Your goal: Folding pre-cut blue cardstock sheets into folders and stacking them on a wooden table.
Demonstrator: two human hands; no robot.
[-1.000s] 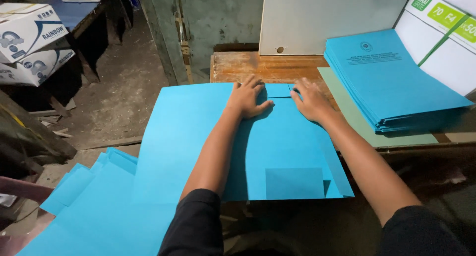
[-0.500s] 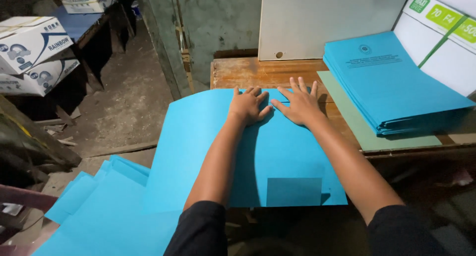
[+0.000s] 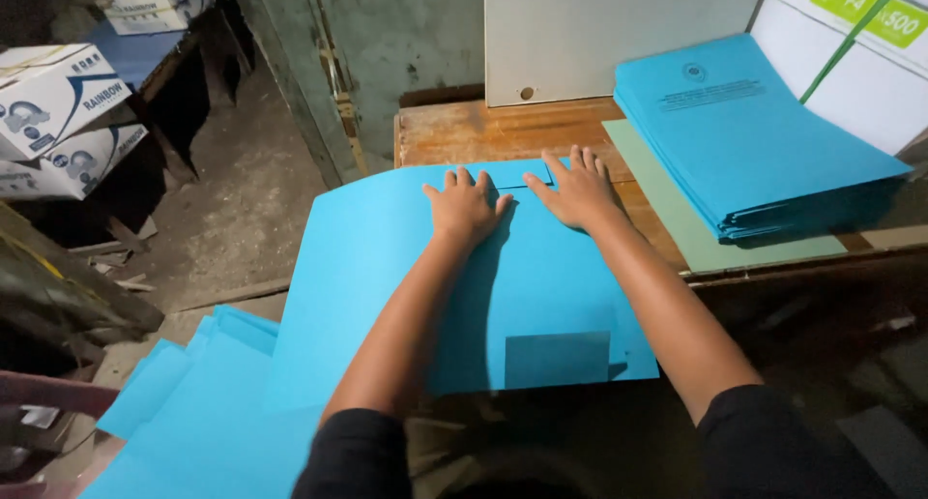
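My left hand (image 3: pixel 466 207) has slid up beside my right hand (image 3: pixel 578 191), both now flat with fingers spread, holding nothing, pressing the blue sheet (image 3: pixel 406 296) on the table (image 3: pixel 483 132) near its far edge.

— What lies under the hands?
— A large blue sheet (image 3: pixel 387 267), flat beneath both palms, its near edge toward the wrists carrying a darker rectangular flap.
— And its left side?
— It curves down past the left hand.
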